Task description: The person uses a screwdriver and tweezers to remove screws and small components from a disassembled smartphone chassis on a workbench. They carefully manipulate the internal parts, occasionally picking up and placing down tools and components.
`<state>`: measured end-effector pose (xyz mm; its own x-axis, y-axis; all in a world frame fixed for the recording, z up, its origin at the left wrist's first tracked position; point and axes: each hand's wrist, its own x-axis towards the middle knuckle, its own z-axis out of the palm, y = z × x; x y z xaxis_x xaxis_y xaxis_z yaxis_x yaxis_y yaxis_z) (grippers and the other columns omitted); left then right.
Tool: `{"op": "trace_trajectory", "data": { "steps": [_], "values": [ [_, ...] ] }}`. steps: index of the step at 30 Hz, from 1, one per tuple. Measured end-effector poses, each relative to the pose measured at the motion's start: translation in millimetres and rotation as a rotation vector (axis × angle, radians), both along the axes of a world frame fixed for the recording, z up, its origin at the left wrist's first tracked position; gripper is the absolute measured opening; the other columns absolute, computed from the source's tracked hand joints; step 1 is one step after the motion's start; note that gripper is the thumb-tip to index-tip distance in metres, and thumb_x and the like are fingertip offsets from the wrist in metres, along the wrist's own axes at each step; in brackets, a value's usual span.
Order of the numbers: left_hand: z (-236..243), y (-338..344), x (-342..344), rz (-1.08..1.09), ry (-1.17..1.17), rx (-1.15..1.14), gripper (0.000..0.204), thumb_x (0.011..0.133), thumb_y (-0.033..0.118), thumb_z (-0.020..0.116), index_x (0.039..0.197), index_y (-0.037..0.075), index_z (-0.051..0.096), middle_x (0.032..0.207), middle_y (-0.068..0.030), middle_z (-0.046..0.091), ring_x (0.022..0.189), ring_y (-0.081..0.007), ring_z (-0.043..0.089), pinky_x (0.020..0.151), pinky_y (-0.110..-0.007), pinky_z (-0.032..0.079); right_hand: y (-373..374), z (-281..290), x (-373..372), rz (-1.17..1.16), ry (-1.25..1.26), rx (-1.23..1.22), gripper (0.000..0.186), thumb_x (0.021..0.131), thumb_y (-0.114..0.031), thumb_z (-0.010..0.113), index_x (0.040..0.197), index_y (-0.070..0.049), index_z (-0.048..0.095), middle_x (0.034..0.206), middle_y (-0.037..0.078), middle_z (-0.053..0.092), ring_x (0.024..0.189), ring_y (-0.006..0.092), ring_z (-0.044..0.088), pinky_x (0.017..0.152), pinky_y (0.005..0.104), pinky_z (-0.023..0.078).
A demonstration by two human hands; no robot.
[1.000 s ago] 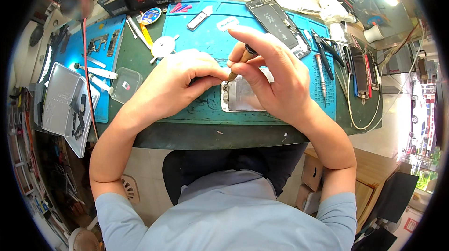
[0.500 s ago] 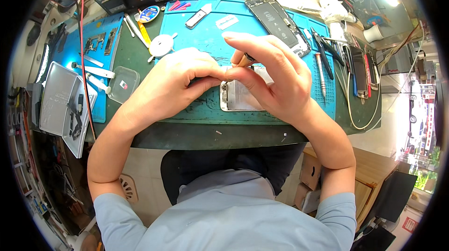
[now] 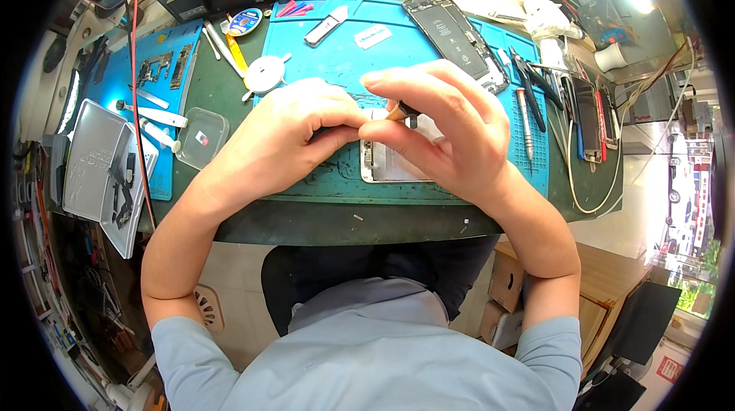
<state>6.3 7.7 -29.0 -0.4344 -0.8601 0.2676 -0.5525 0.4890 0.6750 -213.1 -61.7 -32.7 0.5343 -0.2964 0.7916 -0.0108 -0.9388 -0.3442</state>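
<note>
White-rimmed and metal-backed, one phone panel [image 3: 394, 166] is lying flat on the larger blue mat [image 3: 337, 66], below both hands and partly hidden by the right. The left hand [image 3: 295, 129] is bringing thumb and forefinger together at the panel's upper left corner; whether that grip is pinching anything small, I cannot tell. The right hand [image 3: 458, 126] is keeping its grip closed around one brown-handled tool [image 3: 397, 112], although the tips of thumb and forefinger are standing apart. The tool's point is hiding behind the fingers.

Judging by its thinness, the panel is probably going to feel light and stiff, with a fragile, slippery face (glass, I am guessing). Its outer rim is offering the safer hold, by two opposite edges, without pressing on the middle. The tool's handle is looking rigid and easy to roll between fingertips.

Counting around the hands: one open black phone housing [image 3: 455, 40] is lying aslant at the mat's upper right; one pair of dark pliers [image 3: 536, 83] and one slim screwdriver [image 3: 527, 124] are resting beside it; one round white disc [image 3: 265, 74] and one clear box [image 3: 205, 138] are sitting to the left.
</note>
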Motion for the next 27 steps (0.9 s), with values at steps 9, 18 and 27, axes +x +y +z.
{"op": "trace_trajectory", "data": {
  "steps": [9, 18, 27],
  "values": [
    [1, 0, -1, 0.083, 0.028, 0.038, 0.017, 0.093, 0.004, 0.072, 0.110, 0.002, 0.073, 0.098, -0.0108, 0.073, 0.095, -0.0302, 0.068, 0.084, -0.039, 0.055, 6, 7, -1, -0.095, 0.063, 0.022, 0.047, 0.084, -0.017, 0.087, 0.125, 0.000, 0.072, 0.104, 0.011, 0.076, 0.079, 0.0201, 0.070, 0.070, 0.0306, 0.058],
    [-1, -1, -2, 0.116, 0.043, -0.003, 0.014, 0.094, 0.005, 0.072, 0.107, 0.001, 0.072, 0.097, -0.0116, 0.072, 0.093, -0.0305, 0.068, 0.081, -0.039, 0.054, 10, 15, 0, -0.028, 0.127, 0.210, 0.046, 0.097, -0.004, 0.071, 0.142, -0.001, 0.062, 0.110, 0.011, 0.073, 0.092, 0.0180, 0.070, 0.083, 0.0331, 0.057],
    [-5, -2, -3, 0.106, 0.054, -0.016, 0.012, 0.094, 0.006, 0.072, 0.105, 0.001, 0.072, 0.097, -0.0117, 0.072, 0.093, -0.0307, 0.068, 0.080, -0.039, 0.054, 15, 16, -2, -0.079, 0.166, 0.262, 0.053, 0.093, -0.005, 0.076, 0.143, -0.001, 0.061, 0.110, 0.011, 0.071, 0.092, 0.0195, 0.068, 0.086, 0.0327, 0.055]
  ]
}}
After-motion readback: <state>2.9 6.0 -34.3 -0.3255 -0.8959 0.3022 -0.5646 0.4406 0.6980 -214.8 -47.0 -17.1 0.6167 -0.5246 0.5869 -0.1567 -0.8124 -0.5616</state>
